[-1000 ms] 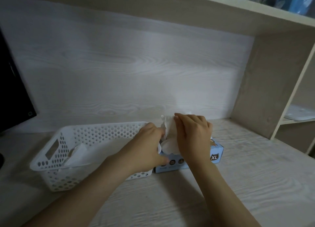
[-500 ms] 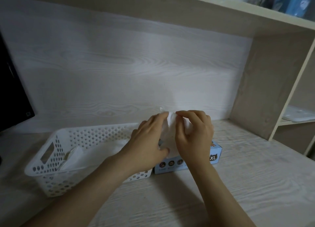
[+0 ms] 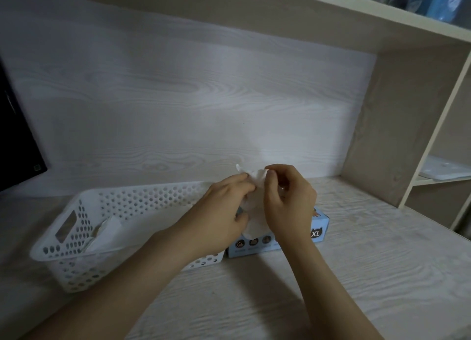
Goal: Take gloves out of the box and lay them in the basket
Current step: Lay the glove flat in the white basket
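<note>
- Glove (image 3: pixel 254 202): one thin white glove, held upright in the air directly above the box (image 3: pixel 318 228). Its lower end hangs down to the box top. Whether it is fully clear of the opening cannot be told, as the hands cover that area.
- Left hand (image 3: pixel 219 219): its fingers (image 3: pixel 239 180) are drawn together and pinch the glove's upper left edge, with the thumb lower down against the glove's left side.
- Right hand (image 3: pixel 290 207): thumb and forefinger pinch the glove's upper right edge. The remaining fingers (image 3: pixel 288 186) are curled in toward the palm.
- Box: light blue carton marked "XL" on its front face. It lies flat on the bench (image 3: pixel 369 276) near the middle and closer to the rear edge, and is largely hidden by the right hand.
- Basket (image 3: pixel 132 197): white perforated plastic, standing on the left half of the bench with its right end just beside the box. Contact between the two cannot be confirmed.
- Basket contents: white gloves in the basket (image 3: pixel 108 231) lie against its left end wall.
- Surroundings: a pale woodgrain back panel (image 3: pixel 191 105) rises from the rear edge.
- A black screen (image 3: pixel 15 135) stands at the far left.
- A side compartment at the right holds a white object (image 3: pixel 443 171).
- Blue items (image 3: pixel 438 3) sit on the upper shelf, blurred.
</note>
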Demonstrator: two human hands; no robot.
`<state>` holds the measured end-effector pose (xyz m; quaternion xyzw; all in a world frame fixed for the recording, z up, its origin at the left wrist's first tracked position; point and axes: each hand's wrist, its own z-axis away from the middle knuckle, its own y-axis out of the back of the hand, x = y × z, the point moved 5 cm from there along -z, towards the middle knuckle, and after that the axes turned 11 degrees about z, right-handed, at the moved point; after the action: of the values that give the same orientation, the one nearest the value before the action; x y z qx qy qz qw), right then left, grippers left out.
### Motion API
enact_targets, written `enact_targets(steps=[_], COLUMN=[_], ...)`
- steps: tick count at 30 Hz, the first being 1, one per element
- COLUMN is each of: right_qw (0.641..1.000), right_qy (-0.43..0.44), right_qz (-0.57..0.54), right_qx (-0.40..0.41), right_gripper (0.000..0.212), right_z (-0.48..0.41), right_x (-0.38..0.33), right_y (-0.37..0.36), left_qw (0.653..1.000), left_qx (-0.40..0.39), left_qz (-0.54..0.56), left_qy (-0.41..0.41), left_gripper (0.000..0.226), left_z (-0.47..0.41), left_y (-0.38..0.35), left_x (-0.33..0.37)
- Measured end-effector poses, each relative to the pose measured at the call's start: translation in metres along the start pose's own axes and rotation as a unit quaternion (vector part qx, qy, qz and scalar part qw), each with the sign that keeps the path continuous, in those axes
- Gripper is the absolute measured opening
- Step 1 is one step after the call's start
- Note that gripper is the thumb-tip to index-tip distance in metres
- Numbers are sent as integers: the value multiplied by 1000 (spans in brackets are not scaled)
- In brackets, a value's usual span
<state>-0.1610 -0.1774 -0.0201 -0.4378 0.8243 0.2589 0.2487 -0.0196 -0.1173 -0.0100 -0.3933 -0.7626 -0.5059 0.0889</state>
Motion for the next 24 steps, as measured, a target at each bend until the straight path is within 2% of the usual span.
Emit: enact_targets(steps=[6, 12, 16, 19, 24], right_qw=[999, 993, 990, 990, 985], right_qy=[-34, -105, -123, -119, -97], right_qz=[-20, -42, -56, -58, -74], right_qx=[5, 26, 32, 41, 123], right_gripper=[19, 19, 22, 22, 18], right_z=[-1, -5, -6, -6, -7], right_x=[2, 14, 14, 12, 7], right_y=[2, 6, 8, 10, 21], left_qw=[996, 988, 988, 987, 978], left_qx=[-23, -53, -70, -81, -103], left_qz=[-88, -140, -135, -139, -181], left_qy=[7, -21, -6, 6, 18], left_gripper=[7, 24, 14, 19, 10], left_z=[7, 8, 11, 13, 14], left_y=[-3, -9, -11, -11, -13], left_x=[0, 0, 3, 2, -1])
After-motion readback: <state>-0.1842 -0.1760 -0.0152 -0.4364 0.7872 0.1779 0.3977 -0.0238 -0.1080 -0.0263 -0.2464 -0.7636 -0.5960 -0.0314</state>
